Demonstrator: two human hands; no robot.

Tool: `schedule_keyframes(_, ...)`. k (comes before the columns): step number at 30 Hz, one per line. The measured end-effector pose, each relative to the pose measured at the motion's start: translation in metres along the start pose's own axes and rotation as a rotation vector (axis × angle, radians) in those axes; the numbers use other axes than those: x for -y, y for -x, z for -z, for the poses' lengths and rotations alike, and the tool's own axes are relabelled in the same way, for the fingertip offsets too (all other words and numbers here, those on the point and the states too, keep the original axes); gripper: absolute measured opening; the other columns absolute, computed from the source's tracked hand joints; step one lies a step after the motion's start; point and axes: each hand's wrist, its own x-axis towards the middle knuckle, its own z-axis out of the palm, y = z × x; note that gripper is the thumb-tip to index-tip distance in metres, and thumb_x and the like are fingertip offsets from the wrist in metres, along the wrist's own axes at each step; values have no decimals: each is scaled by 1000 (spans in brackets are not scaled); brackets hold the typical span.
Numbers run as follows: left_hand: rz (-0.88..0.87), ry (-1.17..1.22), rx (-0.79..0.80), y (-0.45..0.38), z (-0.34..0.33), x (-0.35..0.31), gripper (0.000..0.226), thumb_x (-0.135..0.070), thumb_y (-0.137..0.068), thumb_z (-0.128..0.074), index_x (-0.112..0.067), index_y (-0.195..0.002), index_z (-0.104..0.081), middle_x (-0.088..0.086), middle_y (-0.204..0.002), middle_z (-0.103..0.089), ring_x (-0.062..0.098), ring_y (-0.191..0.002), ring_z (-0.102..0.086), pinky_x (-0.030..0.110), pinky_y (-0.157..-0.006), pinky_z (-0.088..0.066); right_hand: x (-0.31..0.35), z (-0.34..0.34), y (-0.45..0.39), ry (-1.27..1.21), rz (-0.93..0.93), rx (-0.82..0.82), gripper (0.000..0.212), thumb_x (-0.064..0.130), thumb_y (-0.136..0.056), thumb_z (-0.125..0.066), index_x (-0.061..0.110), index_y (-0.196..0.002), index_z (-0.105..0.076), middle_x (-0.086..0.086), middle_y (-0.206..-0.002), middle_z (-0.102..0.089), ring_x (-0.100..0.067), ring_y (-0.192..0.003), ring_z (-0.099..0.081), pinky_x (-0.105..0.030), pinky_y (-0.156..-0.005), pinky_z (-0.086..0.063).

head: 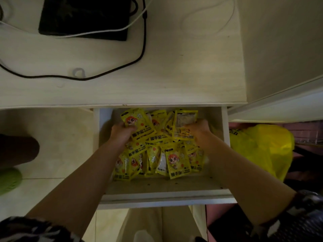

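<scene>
The desk (174,75) fills the upper half of the view, and its one drawer (164,198) stands pulled out below the desk edge. Both bare forearms run from the near corners of the drawer forward into it, slanting toward each other. The left hand (121,132) sits in the far left part of the drawer, knuckles up, fingers curled down into a bunch of packets (176,163) that it grips. One packet with a cartoon face stands up past its fingers. The right hand (199,131) mirrors it in the far right part of the drawer, fingers curled round another bunch, with a packet turned back side out above it.

The drawer holds nothing but these yellow packets. They are heaped and overlapping from its far wall to about the middle, well over a dozen, too tangled for an exact count. A bare strip of drawer floor shows along the near wall.

Right of the drawer lies one yellow bag (258,147). Beyond the drawer, on the desk top, sit one black box (83,16), one black cable (143,46) looping wide, and one white cable (97,32) crossing the box. Left of the drawer, on the floor, is one green slipper (8,179).
</scene>
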Motion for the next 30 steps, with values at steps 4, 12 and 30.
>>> schedule_keyframes(4,-76,-135,-13,4,14,6,30,0,-83,-65,-3,-113,-64,7,-81,-67,24,-67,-65,38,-67,-57,-10,17,5,203,23,-17,21,12,-87,-58,-2,-102,-65,-13,-87,-62,-30,-85,-64,-39,-79,-56)
schedule_keyframes(12,-134,-172,-22,55,29,12,47,-3,-84,-62,-9,-130,-56,1,-93,-64,20,-82,-62,41,-84,-54,-17,42,51,339,104,38,10,15,-88,-54,8,-86,-61,-4,-72,-57,-16,-58,-49,-23,-45,-32)
schedule_keyframes(30,-391,-295,-363,204,80,96,23,-19,-92,-57,-16,-114,-65,9,-96,-72,23,-87,-66,29,-74,-50,-37,3,198,806,715,275,39,20,-97,-44,12,-135,-40,-10,-110,-64,-25,-85,-65,-40,-70,-57)
